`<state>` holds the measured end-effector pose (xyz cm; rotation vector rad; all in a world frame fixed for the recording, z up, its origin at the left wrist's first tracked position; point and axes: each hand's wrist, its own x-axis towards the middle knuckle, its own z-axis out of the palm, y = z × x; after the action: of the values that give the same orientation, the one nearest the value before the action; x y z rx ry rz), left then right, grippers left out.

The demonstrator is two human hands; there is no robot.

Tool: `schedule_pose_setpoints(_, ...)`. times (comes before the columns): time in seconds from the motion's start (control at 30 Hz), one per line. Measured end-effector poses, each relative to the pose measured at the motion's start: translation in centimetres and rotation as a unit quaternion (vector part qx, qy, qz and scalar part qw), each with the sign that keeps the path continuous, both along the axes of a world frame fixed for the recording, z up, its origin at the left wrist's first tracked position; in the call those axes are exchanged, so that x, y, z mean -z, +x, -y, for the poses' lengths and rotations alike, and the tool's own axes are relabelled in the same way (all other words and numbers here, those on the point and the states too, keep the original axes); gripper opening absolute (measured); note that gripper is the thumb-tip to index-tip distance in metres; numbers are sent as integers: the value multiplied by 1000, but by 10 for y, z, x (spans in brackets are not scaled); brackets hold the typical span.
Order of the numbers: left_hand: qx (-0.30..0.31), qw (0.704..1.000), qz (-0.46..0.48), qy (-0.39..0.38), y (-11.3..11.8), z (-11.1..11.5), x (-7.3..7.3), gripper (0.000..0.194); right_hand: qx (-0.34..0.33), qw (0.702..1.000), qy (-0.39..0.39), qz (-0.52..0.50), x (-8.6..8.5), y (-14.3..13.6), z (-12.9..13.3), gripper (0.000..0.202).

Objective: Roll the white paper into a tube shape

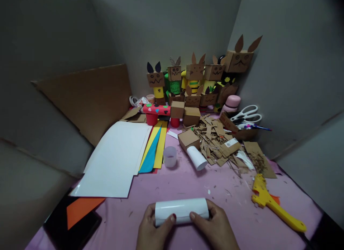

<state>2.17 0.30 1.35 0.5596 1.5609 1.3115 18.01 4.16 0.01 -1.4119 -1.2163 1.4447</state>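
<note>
Both hands grip one white paper roll point(182, 211) lying sideways on the pink table point(231, 207): left hand point(152, 230) curled round its left end, right hand point(215, 228) round its right (thumbs on top). Beyond the right hand lies a yellow tool point(274, 203); beyond the left, white sheets point(115, 160).

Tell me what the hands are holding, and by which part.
A white paper roll, held lying sideways: left hand grips its left end, right hand its right end, thumbs on the front.
</note>
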Motion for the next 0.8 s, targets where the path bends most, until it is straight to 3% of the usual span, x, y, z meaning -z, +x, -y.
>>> schedule_pose_setpoints(0.1,4,1000,3,-3,0,0,0,40,22,1000,7,-10,1,-2,2,21)
schedule_pose_setpoints(0.5,14,1000,18,-8,-2,0,-5,35,-102,992,-22,-68,-8,18,-5,28)
schedule_pose_setpoints(0.8,59,996,63,13,-11,4,-8,30,-121,987,-32,-102,-9,27,-6,35)
